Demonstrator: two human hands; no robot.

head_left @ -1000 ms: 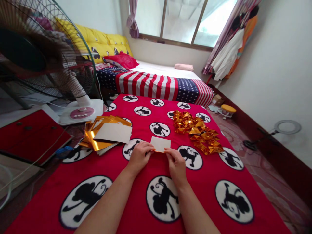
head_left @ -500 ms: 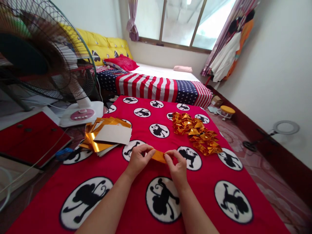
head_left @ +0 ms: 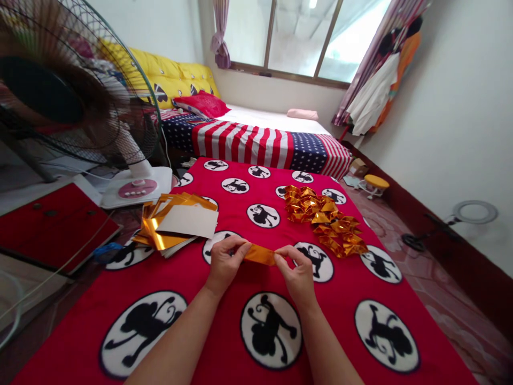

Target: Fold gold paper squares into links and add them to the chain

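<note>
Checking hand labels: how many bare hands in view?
2. The bare left hand pinches the left end of the narrow, shiny gold paper strip; the bare right hand pinches its right end. Some fingers are partly hidden; no other hand shows.

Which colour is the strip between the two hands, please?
The strip is orange-gold, best seen in the head view.
</note>
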